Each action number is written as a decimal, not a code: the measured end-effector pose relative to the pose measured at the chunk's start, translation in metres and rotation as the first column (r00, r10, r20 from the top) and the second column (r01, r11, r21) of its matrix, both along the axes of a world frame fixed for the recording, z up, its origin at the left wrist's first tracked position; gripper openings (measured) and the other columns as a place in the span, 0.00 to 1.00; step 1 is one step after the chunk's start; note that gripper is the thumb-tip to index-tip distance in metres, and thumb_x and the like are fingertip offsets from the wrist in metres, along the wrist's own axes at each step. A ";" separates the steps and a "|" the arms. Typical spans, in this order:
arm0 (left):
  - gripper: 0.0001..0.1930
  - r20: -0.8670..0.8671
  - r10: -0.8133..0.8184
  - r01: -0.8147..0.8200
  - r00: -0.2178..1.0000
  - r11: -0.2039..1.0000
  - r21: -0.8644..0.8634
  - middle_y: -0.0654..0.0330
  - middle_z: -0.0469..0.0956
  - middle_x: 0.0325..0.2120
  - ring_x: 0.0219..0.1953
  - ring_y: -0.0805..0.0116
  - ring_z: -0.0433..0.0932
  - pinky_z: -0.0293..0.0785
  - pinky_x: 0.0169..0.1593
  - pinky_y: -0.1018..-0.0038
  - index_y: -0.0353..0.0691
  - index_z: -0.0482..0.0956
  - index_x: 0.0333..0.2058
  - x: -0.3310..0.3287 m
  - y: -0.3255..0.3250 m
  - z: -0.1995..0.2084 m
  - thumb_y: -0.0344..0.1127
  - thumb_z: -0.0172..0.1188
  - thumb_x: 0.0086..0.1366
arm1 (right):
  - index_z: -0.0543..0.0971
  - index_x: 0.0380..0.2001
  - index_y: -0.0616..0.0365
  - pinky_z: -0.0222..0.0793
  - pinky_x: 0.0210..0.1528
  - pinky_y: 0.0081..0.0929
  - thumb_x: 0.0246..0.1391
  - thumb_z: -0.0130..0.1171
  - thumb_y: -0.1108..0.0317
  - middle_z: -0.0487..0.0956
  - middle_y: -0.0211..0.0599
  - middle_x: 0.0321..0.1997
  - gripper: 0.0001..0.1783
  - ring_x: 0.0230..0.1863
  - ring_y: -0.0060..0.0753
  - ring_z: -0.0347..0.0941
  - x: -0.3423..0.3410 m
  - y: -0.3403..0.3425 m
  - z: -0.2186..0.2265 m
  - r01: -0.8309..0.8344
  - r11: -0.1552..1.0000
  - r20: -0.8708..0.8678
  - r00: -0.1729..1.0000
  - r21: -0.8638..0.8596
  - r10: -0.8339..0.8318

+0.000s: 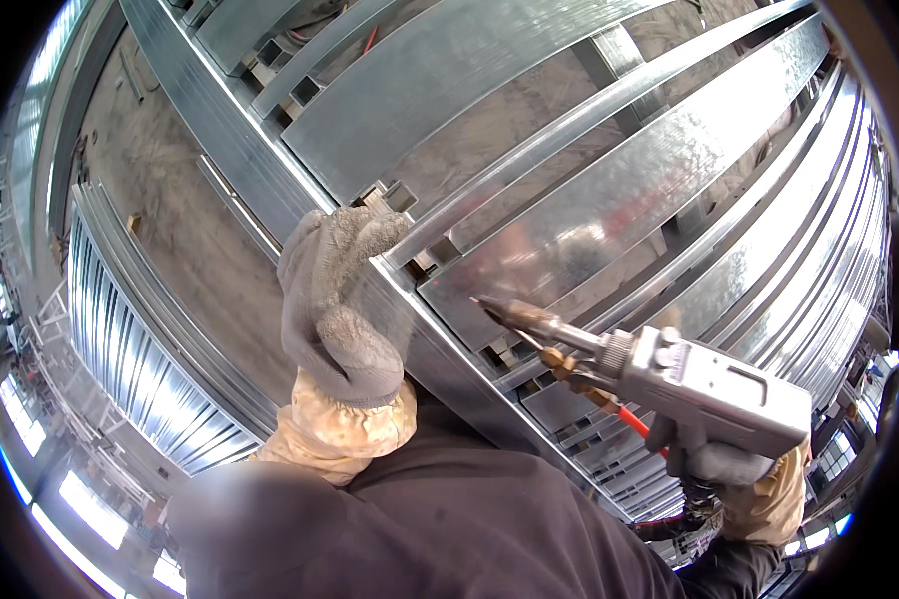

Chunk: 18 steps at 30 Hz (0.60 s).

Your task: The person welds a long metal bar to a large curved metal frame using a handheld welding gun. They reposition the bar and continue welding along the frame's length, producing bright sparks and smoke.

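Observation:
In a grey work glove, my left hand (335, 309) is closed over a long galvanized steel rail (449, 359), its fingers beside a short open tube end (400, 195). The undersides of those fingers are hidden. My right hand (729, 464), also gloved, is wrapped round the handle of a grey handheld welding gun (719, 384). The gun's dark pointed nozzle (504, 311) points left toward the joint between the rail and a flat steel crosspiece (609, 220), with a gap between the tip and the metal. An orange-red hose (634, 421) runs beneath the gun.
Several parallel steel crosspieces fill the frame's right side, with openings between them. A stack of ribbed shiny metal profiles (160, 359) lies at the left, by the brown floor (170, 180). A thin metal strip (240, 210) lies alongside the rail. Bright windows (95, 509) show at the rim.

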<state>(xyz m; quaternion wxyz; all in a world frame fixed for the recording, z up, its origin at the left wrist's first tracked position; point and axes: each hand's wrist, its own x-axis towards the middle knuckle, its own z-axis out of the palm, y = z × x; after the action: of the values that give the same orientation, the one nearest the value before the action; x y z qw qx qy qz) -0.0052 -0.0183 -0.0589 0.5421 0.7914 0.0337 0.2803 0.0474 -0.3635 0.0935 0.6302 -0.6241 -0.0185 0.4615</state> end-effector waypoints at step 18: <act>0.29 -0.192 -0.002 0.017 0.981 0.997 0.074 0.51 0.84 0.45 0.57 0.58 0.77 0.58 0.67 0.58 0.27 0.72 0.56 -0.010 0.013 0.009 0.51 0.39 0.78 | 0.66 0.64 0.68 0.78 0.37 0.26 0.53 0.72 0.67 0.83 0.46 0.39 0.39 0.35 0.31 0.81 0.026 0.028 -0.035 -0.188 0.969 -0.070 0.977 0.159 0.201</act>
<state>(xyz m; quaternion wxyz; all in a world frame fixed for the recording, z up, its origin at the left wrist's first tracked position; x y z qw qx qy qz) -0.0150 -0.0053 -0.0500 0.5077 0.8346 0.0713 0.2014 0.0736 -0.3358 0.0583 0.6276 -0.5493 -0.0876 0.5448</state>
